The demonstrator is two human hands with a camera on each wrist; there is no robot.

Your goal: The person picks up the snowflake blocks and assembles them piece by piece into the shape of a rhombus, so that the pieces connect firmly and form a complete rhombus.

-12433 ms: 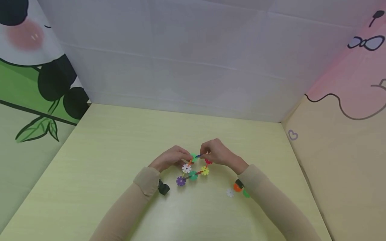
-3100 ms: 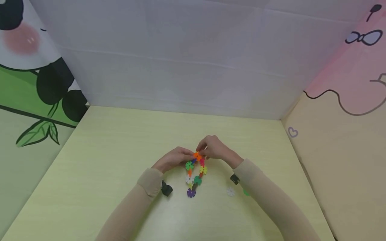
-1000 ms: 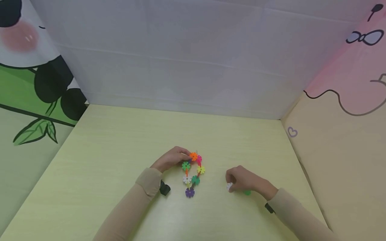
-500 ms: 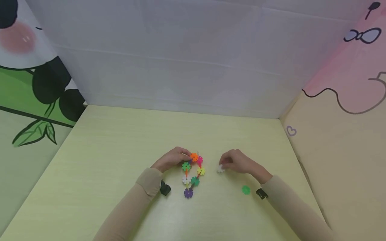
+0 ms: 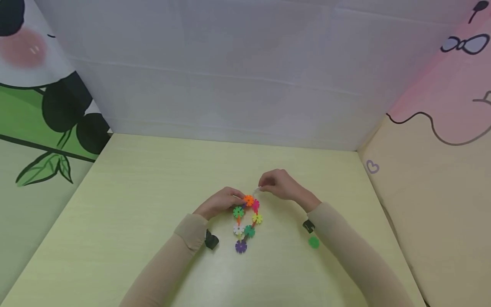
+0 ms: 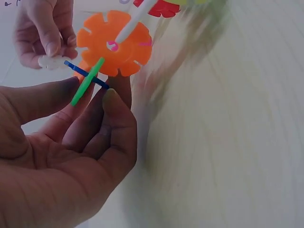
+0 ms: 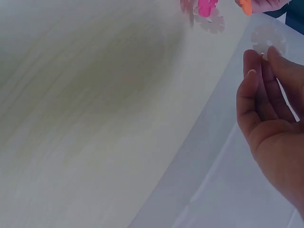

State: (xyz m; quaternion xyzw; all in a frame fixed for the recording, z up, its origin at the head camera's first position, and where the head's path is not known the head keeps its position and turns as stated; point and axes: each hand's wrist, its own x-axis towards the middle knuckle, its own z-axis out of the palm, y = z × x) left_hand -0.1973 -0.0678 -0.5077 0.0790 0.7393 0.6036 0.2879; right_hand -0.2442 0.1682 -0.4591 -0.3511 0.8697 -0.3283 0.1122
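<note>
A loop of interlocked plastic snowflake discs stands upright over the table: orange, pink, yellow, teal, purple, white and green, with other discs edge-on between them. My left hand pinches its upper left part, close to the green disc and an edge-on blue disc. Beside the loop's top, my right hand pinches a loose white snowflake disc between thumb and fingertips. Another pale disc joins the pink one in the right wrist view.
One loose green snowflake disc lies on the table near my right sleeve. A pale sheet closes off the table's far edge, with printed panels at left and right. Black wrist cameras sit under both sleeves.
The orange disc, earlier loose at the right, joined the loop. My right hand then picked the white disc off the table and carried it left and away to the loop's top. The left hand kept its place.
</note>
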